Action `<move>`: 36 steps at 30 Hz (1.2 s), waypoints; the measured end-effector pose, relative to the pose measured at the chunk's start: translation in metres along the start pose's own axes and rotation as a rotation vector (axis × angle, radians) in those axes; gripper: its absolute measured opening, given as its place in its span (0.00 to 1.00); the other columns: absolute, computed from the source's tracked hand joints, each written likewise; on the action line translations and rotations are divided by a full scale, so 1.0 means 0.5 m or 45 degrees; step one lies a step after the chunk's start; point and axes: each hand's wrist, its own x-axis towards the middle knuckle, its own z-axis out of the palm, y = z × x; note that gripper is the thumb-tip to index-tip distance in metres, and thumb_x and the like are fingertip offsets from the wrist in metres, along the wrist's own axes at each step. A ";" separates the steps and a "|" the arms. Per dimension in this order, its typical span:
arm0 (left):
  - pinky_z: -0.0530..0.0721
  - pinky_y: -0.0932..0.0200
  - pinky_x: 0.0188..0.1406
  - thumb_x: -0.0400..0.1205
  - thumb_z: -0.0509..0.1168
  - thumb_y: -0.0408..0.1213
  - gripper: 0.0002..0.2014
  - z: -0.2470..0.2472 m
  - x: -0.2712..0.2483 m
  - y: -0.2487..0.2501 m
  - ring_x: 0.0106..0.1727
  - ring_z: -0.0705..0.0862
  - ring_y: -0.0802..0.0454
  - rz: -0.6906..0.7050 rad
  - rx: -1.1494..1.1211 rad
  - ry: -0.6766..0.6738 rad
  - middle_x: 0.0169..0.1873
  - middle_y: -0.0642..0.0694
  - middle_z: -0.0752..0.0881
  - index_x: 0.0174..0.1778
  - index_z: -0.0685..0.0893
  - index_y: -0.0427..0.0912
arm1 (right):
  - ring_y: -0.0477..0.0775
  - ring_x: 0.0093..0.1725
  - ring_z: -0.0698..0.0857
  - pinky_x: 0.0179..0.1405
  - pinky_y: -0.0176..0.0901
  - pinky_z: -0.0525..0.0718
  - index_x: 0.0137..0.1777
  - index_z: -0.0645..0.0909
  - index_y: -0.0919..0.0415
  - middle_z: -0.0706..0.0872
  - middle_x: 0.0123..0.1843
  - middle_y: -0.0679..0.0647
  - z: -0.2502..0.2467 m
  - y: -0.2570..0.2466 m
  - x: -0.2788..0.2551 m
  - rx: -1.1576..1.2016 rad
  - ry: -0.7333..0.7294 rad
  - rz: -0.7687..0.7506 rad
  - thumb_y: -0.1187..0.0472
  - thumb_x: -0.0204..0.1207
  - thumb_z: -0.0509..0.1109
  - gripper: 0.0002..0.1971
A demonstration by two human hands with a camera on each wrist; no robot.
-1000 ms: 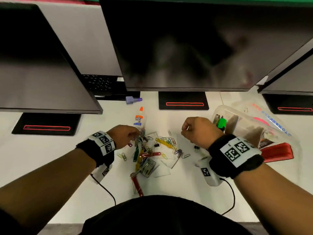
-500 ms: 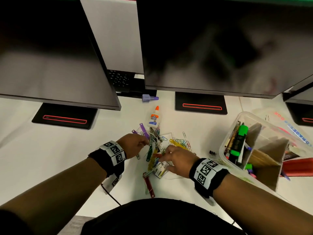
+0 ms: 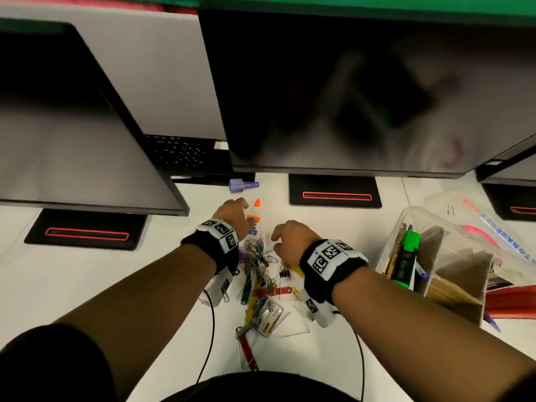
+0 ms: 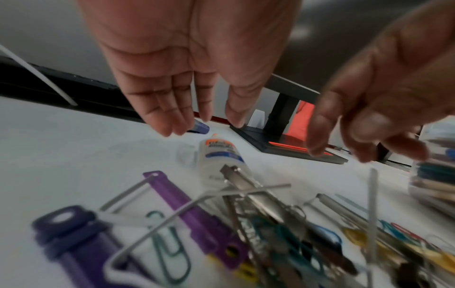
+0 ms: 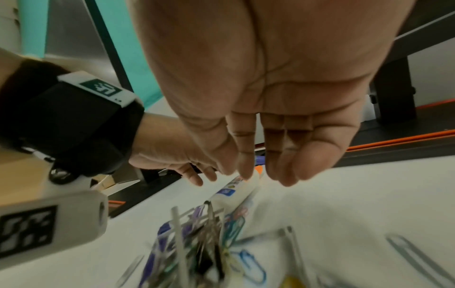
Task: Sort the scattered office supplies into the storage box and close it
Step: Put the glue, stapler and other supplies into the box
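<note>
A pile of coloured paper clips, binder clips and plastic file fasteners (image 3: pixel 261 282) lies on the white desk. Beyond it lies a small glue bottle (image 3: pixel 254 214) with an orange cap, also in the left wrist view (image 4: pixel 219 154). My left hand (image 3: pixel 235 211) hovers over the bottle with straight fingers (image 4: pixel 169 118), holding nothing. My right hand (image 3: pixel 285 236) hangs just right of it, fingers (image 5: pixel 283 165) loosely extended and empty. The clear storage box (image 3: pixel 406 242) stands open at the right, holding a green highlighter (image 3: pixel 407 262) and pens.
Monitors overhang the back of the desk; their black bases (image 3: pixel 333 190) sit behind the pile. A purple cap (image 3: pixel 242 185) lies near the middle base. The box's clear lid (image 3: pixel 493 227) and a red item (image 3: pixel 510 303) lie at the right.
Both hands have moved away from the pile toward the glue bottle at the back. The right hand let go of the clips and now hangs empty.
</note>
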 end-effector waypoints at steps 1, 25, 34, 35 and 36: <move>0.75 0.51 0.70 0.80 0.65 0.48 0.27 0.004 0.006 0.004 0.70 0.75 0.43 -0.041 -0.003 -0.012 0.70 0.40 0.75 0.72 0.70 0.42 | 0.61 0.68 0.78 0.67 0.46 0.77 0.68 0.77 0.60 0.77 0.70 0.62 -0.006 -0.003 0.017 -0.007 0.005 0.018 0.61 0.79 0.60 0.18; 0.77 0.50 0.62 0.78 0.63 0.35 0.22 0.047 0.005 -0.076 0.65 0.78 0.38 -0.101 0.064 -0.064 0.63 0.37 0.78 0.69 0.71 0.41 | 0.65 0.64 0.76 0.63 0.55 0.78 0.67 0.73 0.59 0.76 0.63 0.62 -0.016 -0.039 0.280 -0.040 0.170 -0.015 0.55 0.78 0.66 0.19; 0.77 0.57 0.50 0.79 0.64 0.36 0.16 0.004 -0.055 -0.107 0.56 0.82 0.40 -0.128 -0.193 -0.061 0.55 0.39 0.84 0.62 0.75 0.40 | 0.67 0.64 0.80 0.57 0.50 0.79 0.66 0.73 0.71 0.77 0.67 0.67 -0.017 -0.041 0.202 0.123 0.183 0.172 0.63 0.83 0.56 0.16; 0.75 0.59 0.47 0.79 0.65 0.36 0.15 0.002 -0.064 -0.095 0.52 0.82 0.42 -0.105 -0.249 -0.055 0.51 0.41 0.84 0.61 0.76 0.41 | 0.66 0.63 0.81 0.53 0.48 0.79 0.65 0.73 0.71 0.79 0.65 0.67 -0.022 -0.027 0.175 0.153 0.200 0.192 0.63 0.83 0.56 0.15; 0.73 0.60 0.45 0.79 0.65 0.36 0.14 -0.002 -0.072 -0.084 0.48 0.80 0.45 -0.075 -0.289 -0.055 0.48 0.44 0.83 0.60 0.76 0.41 | 0.65 0.62 0.82 0.51 0.46 0.79 0.63 0.74 0.72 0.80 0.64 0.67 -0.024 -0.016 0.150 0.176 0.218 0.205 0.64 0.83 0.57 0.15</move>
